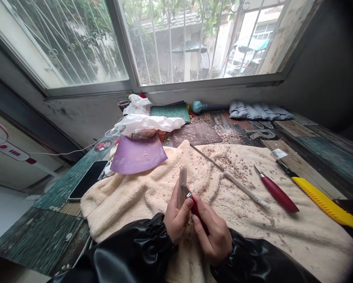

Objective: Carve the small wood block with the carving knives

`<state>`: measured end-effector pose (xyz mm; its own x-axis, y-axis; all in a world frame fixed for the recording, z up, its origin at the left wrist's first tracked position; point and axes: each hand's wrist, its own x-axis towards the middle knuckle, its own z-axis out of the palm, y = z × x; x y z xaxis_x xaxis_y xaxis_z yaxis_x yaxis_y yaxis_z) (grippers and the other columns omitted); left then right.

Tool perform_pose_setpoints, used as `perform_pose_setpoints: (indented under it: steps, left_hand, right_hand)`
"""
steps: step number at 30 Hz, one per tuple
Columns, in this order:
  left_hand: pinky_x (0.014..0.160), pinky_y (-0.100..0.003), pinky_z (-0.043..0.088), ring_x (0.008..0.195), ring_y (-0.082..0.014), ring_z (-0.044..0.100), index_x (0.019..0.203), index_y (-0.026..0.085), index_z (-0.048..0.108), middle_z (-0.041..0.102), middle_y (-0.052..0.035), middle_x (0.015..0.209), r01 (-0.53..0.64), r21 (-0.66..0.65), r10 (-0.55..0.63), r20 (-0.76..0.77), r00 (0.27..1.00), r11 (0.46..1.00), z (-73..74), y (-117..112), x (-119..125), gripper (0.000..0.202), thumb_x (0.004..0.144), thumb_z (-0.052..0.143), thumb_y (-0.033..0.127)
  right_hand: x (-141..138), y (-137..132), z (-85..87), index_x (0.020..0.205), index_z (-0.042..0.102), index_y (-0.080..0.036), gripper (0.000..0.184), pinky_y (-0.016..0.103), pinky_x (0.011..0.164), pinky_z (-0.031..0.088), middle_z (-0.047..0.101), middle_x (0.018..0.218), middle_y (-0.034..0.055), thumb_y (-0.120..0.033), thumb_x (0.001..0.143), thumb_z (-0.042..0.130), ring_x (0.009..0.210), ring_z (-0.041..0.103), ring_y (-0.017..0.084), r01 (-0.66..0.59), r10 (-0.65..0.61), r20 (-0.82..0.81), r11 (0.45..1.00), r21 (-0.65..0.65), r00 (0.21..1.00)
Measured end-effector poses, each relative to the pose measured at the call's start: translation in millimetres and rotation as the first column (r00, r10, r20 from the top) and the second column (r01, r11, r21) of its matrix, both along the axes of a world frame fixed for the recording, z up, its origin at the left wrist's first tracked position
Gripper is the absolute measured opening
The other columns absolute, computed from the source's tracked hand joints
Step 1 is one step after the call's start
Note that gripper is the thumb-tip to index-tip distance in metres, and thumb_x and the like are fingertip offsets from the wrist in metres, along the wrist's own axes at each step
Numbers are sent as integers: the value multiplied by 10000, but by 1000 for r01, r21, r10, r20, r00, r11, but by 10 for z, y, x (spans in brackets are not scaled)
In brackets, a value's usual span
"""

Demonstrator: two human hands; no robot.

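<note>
Low in the middle of the head view, my left hand [176, 214] is closed around a slim piece of wood [181, 184] that stands nearly upright. My right hand [212, 232] grips a carving knife [195, 208] by its red handle. The knife's short blade lies against the wood's right side, and my left thumb rests close to the knife's metal collar. Beneath both hands spreads a beige towel [129, 196] sprinkled with wood shavings. To the right on it lie a second red-handled carving knife [278, 192] and a thin file [244, 188] with a pale wrapped handle.
A yellow utility knife [326, 202] lies at the far right. On the left are a purple sheet [138, 155] and a phone [88, 180]. White plastic bags [153, 122], a green cutting mat [170, 111] and a grey padded bundle [259, 111] line the back below the barred window.
</note>
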<state>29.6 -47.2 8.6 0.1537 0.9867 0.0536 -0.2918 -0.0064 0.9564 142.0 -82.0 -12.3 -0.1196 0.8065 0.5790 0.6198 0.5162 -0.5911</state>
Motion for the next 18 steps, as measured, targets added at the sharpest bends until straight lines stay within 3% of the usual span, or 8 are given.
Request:
perform_pose_setpoints:
  steps: [3,5,7,9,10,12,14,18]
  left_hand:
    - [1019,-322,204,1198,-233,332,1207,203,452,465,-65,1229,15,76,-7,-101,995,997,19,3,29,467,767,521,347]
    - [1003,-306,230,1173,-227,363,1221,206,438,458,-62,1237,15,74,-8,-101,995,997,20,24,38,482,770,516,358]
    - [895,-285,352,1004,-205,497,1222,200,431,552,-68,1086,41,15,-40,-74,996,999,3,53,38,499,760,534,357]
    - [611,-234,436,647,-131,545,1234,195,391,591,-28,768,140,-103,-141,-3,990,985,-29,80,35,531,754,540,365]
    - [461,-200,385,485,-93,477,1246,204,350,535,14,618,202,-164,-194,64,979,966,-46,92,33,546,761,522,385]
    - [344,-159,258,360,-54,356,1221,202,329,431,59,504,319,-206,-290,158,944,925,-68,114,36,525,767,501,400]
    - [338,-153,239,350,-50,348,1131,180,381,425,58,492,345,-180,-316,174,933,921,-59,140,51,442,767,489,406]
    - [453,-197,376,452,-80,464,1030,144,438,527,7,592,318,-171,-294,149,944,933,48,231,140,376,757,509,393]
  right_hand:
    - [-16,4,23,1342,230,-189,554,259,738,515,510,1183,117,-145,812,385,969,573,187,27,-27,-18,999,17,999]
    - [-29,17,29,1332,262,-189,531,261,754,509,534,1153,110,-156,816,385,985,564,186,40,-40,-48,999,4,998]
    - [-27,47,26,1316,300,-187,504,262,768,503,563,1114,98,-178,819,383,1001,556,185,58,-60,-83,998,-18,995]
    - [2,92,23,1305,324,-180,490,254,774,499,577,1098,90,-198,819,386,1005,553,181,84,-86,-104,996,-30,991]
    - [26,120,23,1301,330,-176,487,250,779,495,579,1100,89,-206,819,387,1002,556,177,99,-102,-109,994,-35,989]
    - [86,182,32,1300,332,-168,483,248,791,486,591,1090,86,-220,822,382,984,567,168,126,-132,-127,990,-59,983]
    - [153,246,47,1293,344,-163,475,251,796,479,615,1053,76,-241,825,374,961,579,165,157,-170,-151,983,-96,974]
    - [273,354,88,1261,396,-152,463,259,770,485,643,981,70,-285,818,377,904,602,172,234,-268,-204,957,-173,942]
